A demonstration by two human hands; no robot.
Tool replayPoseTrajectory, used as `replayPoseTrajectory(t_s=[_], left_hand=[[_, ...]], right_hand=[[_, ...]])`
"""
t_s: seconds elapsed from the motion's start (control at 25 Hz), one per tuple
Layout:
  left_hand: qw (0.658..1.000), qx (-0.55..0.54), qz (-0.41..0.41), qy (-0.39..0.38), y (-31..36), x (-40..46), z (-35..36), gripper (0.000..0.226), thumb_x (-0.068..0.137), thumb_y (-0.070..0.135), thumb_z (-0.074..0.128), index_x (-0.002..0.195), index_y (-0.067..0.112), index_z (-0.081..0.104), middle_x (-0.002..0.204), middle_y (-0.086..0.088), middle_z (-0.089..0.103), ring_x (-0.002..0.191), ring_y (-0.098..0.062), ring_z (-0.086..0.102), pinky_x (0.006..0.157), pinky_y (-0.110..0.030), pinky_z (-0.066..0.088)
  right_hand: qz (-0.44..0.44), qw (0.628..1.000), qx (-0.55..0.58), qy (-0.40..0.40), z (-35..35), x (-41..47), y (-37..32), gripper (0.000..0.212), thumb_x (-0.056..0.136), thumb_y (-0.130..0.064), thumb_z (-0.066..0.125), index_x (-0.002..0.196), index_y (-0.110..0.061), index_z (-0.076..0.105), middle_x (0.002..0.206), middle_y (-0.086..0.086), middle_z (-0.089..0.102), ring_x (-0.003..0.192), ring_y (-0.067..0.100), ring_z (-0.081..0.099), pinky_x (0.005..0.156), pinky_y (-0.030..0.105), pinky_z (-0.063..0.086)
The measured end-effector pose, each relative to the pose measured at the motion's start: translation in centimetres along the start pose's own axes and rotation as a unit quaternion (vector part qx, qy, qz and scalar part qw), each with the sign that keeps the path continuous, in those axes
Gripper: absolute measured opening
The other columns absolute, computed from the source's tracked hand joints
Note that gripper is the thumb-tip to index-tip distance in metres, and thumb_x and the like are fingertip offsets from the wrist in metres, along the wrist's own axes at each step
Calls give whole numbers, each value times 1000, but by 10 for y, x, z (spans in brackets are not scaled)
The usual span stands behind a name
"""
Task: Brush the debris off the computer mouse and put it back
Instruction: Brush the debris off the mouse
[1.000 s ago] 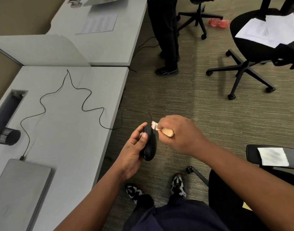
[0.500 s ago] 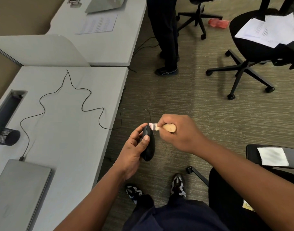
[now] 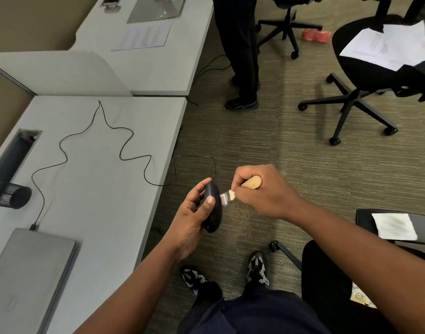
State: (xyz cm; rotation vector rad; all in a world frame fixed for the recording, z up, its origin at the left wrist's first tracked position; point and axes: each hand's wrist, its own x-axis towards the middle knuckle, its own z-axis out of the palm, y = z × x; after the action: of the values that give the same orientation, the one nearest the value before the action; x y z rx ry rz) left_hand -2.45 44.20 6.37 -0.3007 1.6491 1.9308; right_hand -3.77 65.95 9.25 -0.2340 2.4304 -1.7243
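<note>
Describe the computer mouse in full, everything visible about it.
The computer mouse is black, smooth and oval, plastic by its look. It is held on edge over the carpet, off the desk, gripped by the left hand with the thumb across its top. The brush bristles touch its right side. A thin black cable runs from its front across the desk.

Office: partitioned desks [image 3: 105, 131], swivel chairs [image 3: 365, 75], carpet [image 3: 291, 145].

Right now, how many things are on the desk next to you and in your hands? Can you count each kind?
In hands:
Computer mouse, held by the left hand: 1
Brush, gripped by the right hand: 1
On the desk:
Closed laptop: 1
Black cable: 1
Black mesh cup: 1
Total: 5
</note>
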Motion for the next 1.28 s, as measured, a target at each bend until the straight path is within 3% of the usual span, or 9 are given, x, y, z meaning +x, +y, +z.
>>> replayPoseTrajectory(t_s=[0.08, 0.24, 0.36, 0.52, 0.64, 0.76, 0.88, 1.08, 1.28], left_hand=[[1000, -4, 3, -3, -1, 0, 0, 58, 90, 28, 69, 146, 35, 58, 145, 2, 63, 127, -19, 62, 95, -36, 55], [1000, 4, 5, 2, -3, -2, -1, 52, 96, 31, 74, 145, 38, 59, 146, 0, 62, 126, -20, 62, 94, -37, 55], [1000, 5, 7, -6, -5, -3, -2, 54, 92, 27, 68, 143, 39, 60, 144, 2, 64, 127, -20, 62, 97, -39, 54], [1000, 14, 15, -1, -4, -3, 0, 59, 88, 28, 68, 146, 37, 57, 147, -2, 60, 128, -23, 59, 99, -41, 53], [1000, 18, 15, -5, -4, -4, -1, 60, 89, 27, 68, 146, 38, 57, 146, -1, 60, 127, -22, 59, 97, -41, 53], [1000, 14, 14, 3, -7, -3, -2, 61, 88, 26, 69, 147, 37, 56, 149, -1, 58, 133, -25, 57, 105, -47, 51], [1000, -7, 6, 1, -10, 0, -4, 63, 89, 23, 69, 149, 35, 54, 143, 0, 63, 130, -24, 60, 103, -46, 52], [1000, -26, -7, 9, -12, 4, -9, 60, 90, 19, 70, 148, 25, 55, 130, -1, 71, 124, -26, 63, 92, -41, 55], [1000, -19, -16, -6, -8, 4, -11, 70, 80, 30, 83, 145, 26, 58, 134, -2, 72, 119, -22, 69, 85, -36, 59]], right_hand=[[4, 999, 7, 34, 0, 0, 0, 11, 83, -17, 67, 75, -24, 70, 65, -9, 66, 52, 0, 53, 47, 14, 37], [26, 1000, 5, -2, 1, -1, 0, 10, 81, -17, 66, 73, -22, 70, 62, -14, 64, 51, -2, 52, 47, 14, 37], [27, 998, 21, 55, 1, -2, 0, 12, 84, -15, 68, 76, -23, 71, 63, -12, 65, 52, -1, 52, 47, 16, 38], [47, 998, 26, 11, 3, -4, 1, 10, 81, -18, 66, 72, -22, 69, 62, -14, 64, 50, -1, 52, 47, 17, 38], [43, 997, 45, 48, 2, -5, 3, 9, 82, -18, 68, 76, -23, 70, 61, -15, 63, 51, 0, 51, 47, 17, 37], [58, 997, 45, -5, 1, -5, 4, 8, 79, -16, 67, 74, -22, 69, 60, -16, 61, 51, -1, 50, 48, 19, 38], [57, 995, 74, 35, -2, -3, 8, 12, 81, -14, 68, 82, -25, 69, 63, -15, 60, 52, 1, 48, 48, 20, 39], [41, 995, 93, -5, -14, 1, 10, 10, 93, -18, 76, 95, -28, 76, 84, 4, 72, 71, 12, 59, 65, 28, 52], [60, 996, 60, 10, -26, 7, 16, 15, 90, -12, 79, 94, -27, 80, 85, 10, 75, 76, 20, 63, 76, 44, 58]])
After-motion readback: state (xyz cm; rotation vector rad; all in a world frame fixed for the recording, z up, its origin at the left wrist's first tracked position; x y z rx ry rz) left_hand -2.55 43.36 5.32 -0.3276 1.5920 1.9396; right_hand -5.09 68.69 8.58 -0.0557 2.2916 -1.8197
